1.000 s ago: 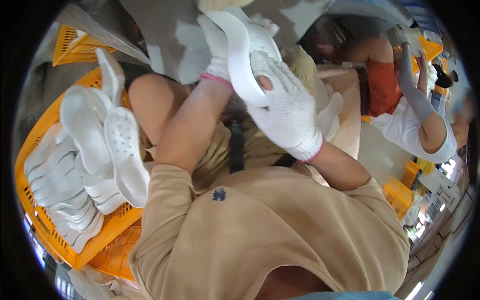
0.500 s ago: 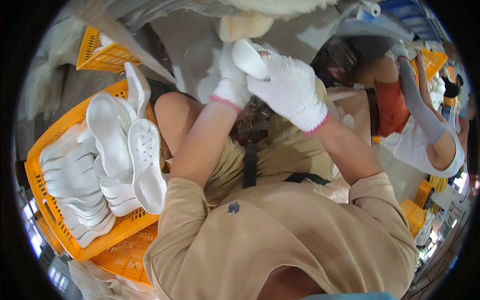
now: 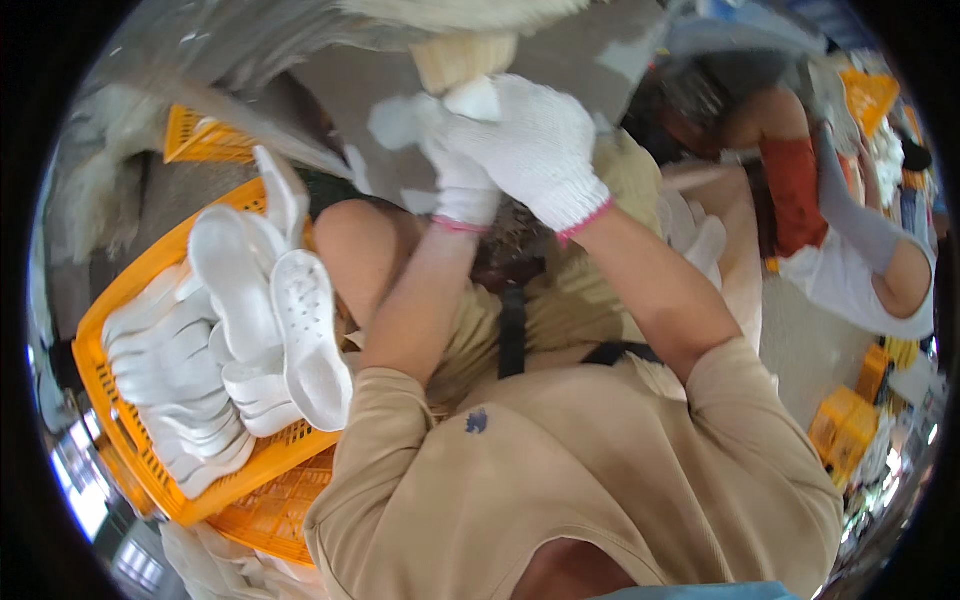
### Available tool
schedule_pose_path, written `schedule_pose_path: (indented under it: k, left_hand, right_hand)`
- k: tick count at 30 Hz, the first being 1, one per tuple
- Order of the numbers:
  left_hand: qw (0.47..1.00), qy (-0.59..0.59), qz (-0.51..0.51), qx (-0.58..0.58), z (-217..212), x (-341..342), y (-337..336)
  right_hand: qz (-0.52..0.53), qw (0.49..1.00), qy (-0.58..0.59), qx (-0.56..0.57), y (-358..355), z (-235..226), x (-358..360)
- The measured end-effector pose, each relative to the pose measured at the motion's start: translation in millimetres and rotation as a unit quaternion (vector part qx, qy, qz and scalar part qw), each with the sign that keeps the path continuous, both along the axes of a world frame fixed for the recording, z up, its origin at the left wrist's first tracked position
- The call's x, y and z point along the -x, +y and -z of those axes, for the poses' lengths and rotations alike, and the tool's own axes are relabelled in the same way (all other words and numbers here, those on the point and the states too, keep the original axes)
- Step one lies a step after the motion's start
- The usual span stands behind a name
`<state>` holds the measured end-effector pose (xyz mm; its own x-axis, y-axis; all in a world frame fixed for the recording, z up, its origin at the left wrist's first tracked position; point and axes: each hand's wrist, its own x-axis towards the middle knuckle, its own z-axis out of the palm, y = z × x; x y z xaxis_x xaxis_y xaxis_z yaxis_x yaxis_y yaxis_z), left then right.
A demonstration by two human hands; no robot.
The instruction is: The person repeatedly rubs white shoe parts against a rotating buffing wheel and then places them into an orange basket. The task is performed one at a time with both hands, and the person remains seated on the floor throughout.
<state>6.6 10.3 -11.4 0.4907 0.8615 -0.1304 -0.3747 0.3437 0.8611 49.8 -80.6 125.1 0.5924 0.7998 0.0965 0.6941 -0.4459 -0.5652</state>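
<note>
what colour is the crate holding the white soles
Orange crate, left of the person's lap, stacked with white soles; seen in the head view.

A grey concrete floor (image 3: pixel 330 90) runs underfoot in bright daylight, with an orange slatted plastic crate (image 3: pixel 120 300) to the left, a second orange slatted crate (image 3: pixel 205 135) behind it, and small yellow plastic bins (image 3: pixel 845 425) at the right.

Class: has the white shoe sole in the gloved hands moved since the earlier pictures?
Yes. The white shoe sole, earlier well clear of the tan block, now touches it.
</note>
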Motion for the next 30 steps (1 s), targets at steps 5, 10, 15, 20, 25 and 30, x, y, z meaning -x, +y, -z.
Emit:
schedule_pose_path:
  k: [5,10,15,20,25,30]
  left_hand:
    - [0.981,-0.13,-0.016,0.142,-15,8,-17]
    - [0.904,-0.234,0.148,0.325,-44,20,-9]
    - [0.965,-0.13,0.031,0.225,-40,24,-8]
    - [0.984,0.025,0.174,-0.034,-13,23,-16]
    - [0.982,-0.08,0.042,0.164,-31,24,3]
    - [0.947,0.274,0.0,-0.167,-35,40,3]
  right_hand:
    - [-0.046,0.998,-0.011,-0.03,-4,0,3]
    - [-0.101,0.984,0.017,-0.148,-22,7,-4]
    - [-0.11,0.919,0.377,-0.039,-22,-13,-11]
    - [-0.064,0.951,0.287,-0.098,-58,20,-4]
    - [-0.073,0.93,0.36,-0.022,-26,-2,-9]
    - [-0.078,0.963,0.239,-0.094,-24,-9,9]
